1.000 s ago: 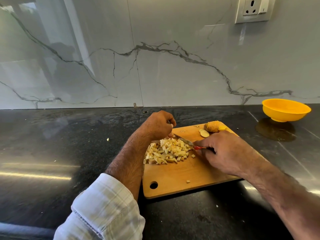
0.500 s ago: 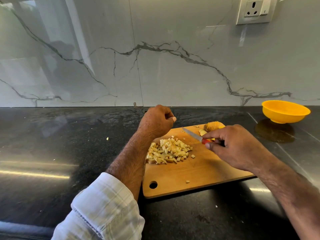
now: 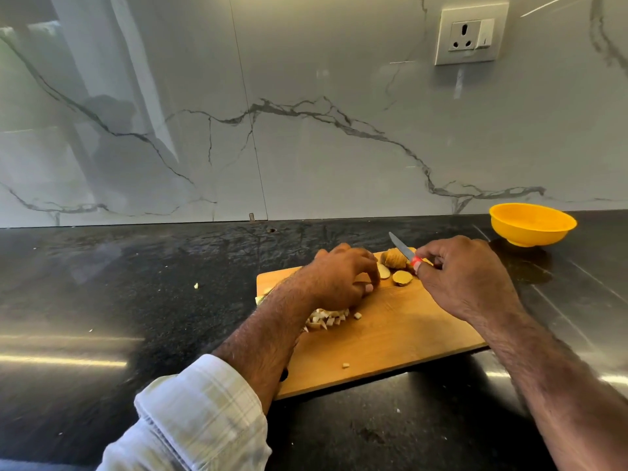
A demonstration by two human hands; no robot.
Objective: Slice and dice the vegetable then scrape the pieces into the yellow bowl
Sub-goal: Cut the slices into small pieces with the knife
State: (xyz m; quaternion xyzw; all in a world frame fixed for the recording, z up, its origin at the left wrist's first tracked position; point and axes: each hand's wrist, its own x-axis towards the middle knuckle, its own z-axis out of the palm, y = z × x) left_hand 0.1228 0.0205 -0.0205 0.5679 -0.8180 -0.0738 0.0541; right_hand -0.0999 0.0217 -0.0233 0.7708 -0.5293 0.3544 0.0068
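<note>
A wooden cutting board [image 3: 390, 338] lies on the black counter. My left hand [image 3: 339, 278] is over the board's far part, its curled fingertips at a pale potato slice [image 3: 384, 271]; whether they pinch it is unclear. A second slice [image 3: 402, 277] lies beside it, in front of the uncut potato end [image 3: 392, 258]. My right hand [image 3: 465, 277] grips the red-handled knife [image 3: 402, 247], blade raised and pointing up-left over the potato end. The diced pile [image 3: 328, 320] is partly hidden under my left forearm. The yellow bowl [image 3: 531, 224] stands at the far right.
The black counter [image 3: 153, 300] runs left of the board, with a few stray bits on it [image 3: 196, 285]. One loose dice [image 3: 345, 365] lies near the board's front edge. A marble wall with a socket [image 3: 469, 34] backs the counter.
My left hand moved from the diced pile to the slices at the board's far end. My right hand lifted the knife off the board and carried it back over the potato end.
</note>
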